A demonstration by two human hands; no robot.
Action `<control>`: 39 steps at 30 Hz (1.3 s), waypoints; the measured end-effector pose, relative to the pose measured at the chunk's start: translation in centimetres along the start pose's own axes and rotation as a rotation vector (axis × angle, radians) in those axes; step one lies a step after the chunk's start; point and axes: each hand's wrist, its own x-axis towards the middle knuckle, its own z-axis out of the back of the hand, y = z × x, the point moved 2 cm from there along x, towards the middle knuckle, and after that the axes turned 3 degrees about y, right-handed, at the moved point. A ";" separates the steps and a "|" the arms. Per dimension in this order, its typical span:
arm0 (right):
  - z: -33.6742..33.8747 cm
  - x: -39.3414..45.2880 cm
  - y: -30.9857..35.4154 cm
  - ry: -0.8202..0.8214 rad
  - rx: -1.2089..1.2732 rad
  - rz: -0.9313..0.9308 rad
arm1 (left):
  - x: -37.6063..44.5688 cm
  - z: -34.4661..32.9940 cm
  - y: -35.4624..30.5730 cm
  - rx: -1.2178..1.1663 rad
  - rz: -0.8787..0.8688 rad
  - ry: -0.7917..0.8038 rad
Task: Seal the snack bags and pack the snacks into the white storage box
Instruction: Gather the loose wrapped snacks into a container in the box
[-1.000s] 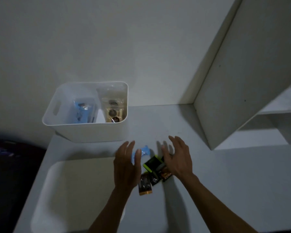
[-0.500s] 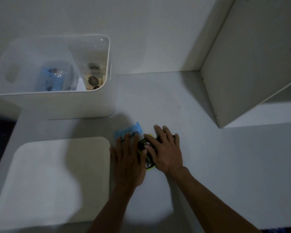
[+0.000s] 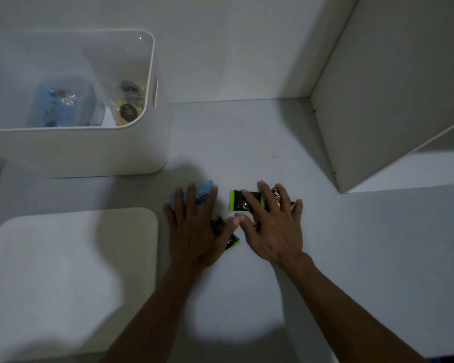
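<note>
both forearms are bare, no sleeves; hands [image 3: 194,231] ungloved, without rings or watch.

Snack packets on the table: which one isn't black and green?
The light blue snack packet under the left hand's fingertips, nearest the white storage box. The others by the hands look dark with green edges.

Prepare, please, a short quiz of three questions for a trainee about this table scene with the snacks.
1. True or false: the white storage box already holds bags.
2. Which hand lies on the blue packet: A left, B right?
3. What lies flat in front of the box?

Key:
1. True.
2. A: left hand; the right hand covers the dark green-edged packet.
3. The white lid.
</note>
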 end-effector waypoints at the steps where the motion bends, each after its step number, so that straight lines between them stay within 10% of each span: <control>1: -0.2 0.2 0.0 -0.001 -0.027 0.000 | -0.1 -0.1 -0.2 0.048 -0.029 0.005; 22: -1.3 3.3 0.0 -0.413 0.023 -0.072 | 1.6 -2.0 -0.8 0.131 -0.104 -0.441; 39: 4.3 -1.9 3.7 -0.264 0.350 -0.295 | -2.8 4.9 -1.2 -0.399 0.191 -0.432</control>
